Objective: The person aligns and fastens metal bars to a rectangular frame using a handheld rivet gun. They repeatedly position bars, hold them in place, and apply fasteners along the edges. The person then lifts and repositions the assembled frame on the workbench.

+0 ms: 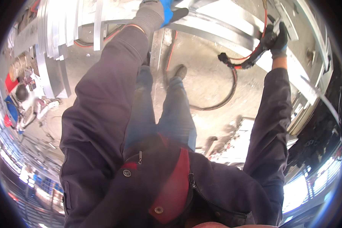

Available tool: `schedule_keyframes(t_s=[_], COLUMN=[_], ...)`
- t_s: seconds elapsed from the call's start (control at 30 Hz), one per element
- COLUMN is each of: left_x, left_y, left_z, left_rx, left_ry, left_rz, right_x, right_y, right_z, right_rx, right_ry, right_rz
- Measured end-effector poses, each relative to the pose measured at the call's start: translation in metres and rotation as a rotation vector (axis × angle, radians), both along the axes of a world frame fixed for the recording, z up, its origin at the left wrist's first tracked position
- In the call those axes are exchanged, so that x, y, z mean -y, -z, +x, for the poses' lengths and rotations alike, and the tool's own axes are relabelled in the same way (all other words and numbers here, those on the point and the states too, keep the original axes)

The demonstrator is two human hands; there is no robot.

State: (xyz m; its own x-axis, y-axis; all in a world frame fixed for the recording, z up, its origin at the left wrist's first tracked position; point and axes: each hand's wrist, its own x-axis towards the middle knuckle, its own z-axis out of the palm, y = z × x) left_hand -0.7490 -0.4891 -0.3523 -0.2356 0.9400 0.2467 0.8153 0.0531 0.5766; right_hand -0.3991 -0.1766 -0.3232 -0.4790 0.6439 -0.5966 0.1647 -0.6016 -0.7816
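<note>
My left hand (pixel 166 12), in a grey and blue glove with dark fingertips, reaches over the silvery metal frame (pixel 220 32) at the far edge of view. Its thumb is stretched out to the right; the other fingers are cut off by the picture's upper edge. I cannot tell whether it touches the metal. At the far right my gloved right hand (pixel 280 42) is closed around a black cabled tool (pixel 259 50) with red-orange parts. The tool's exact kind is unclear. A red and black cable (pixel 233 85) loops below it toward the floor.
Long flat metal strips (pixel 59 30) hang over the edge at the far left. Mixed clutter (pixel 24 95) lies beyond my left elbow. More metal bars (pixel 304 81) run along the right side. Red and black hoses (pixel 171 49) trail over the concrete floor (pixel 205 72) near my feet.
</note>
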Motion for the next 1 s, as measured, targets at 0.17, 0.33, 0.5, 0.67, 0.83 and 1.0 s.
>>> schedule_keyframes(t_s=[0.17,0.33,0.5,0.67,0.83,1.0], left_x=[-0.002,-0.007,-0.012,-0.018,-0.020,-0.020], left_y=[0.018,0.013,0.011,0.012,0.015,0.016], left_z=[0.007,0.013,0.011,0.012,0.015,0.019], left_rx=[0.026,0.002,0.014,0.007,-0.009,0.045], left_ry=[-0.076,-0.126,-0.119,-0.114,-0.131,-0.140], left_rz=[0.072,0.042,0.027,-0.012,0.004,0.028], right_x=[0.001,0.003,0.001,-0.015,-0.030,-0.028], right_y=[-0.002,-0.004,0.003,0.019,0.022,0.019], right_z=[0.002,-0.003,-0.004,0.010,0.029,0.029], right_rx=[-0.027,-0.095,-0.016,-0.037,-0.511,-0.443], right_ry=[-0.076,-0.092,0.001,0.016,-0.128,-0.153], right_rz=[0.226,0.176,0.424,0.444,-0.213,-0.172])
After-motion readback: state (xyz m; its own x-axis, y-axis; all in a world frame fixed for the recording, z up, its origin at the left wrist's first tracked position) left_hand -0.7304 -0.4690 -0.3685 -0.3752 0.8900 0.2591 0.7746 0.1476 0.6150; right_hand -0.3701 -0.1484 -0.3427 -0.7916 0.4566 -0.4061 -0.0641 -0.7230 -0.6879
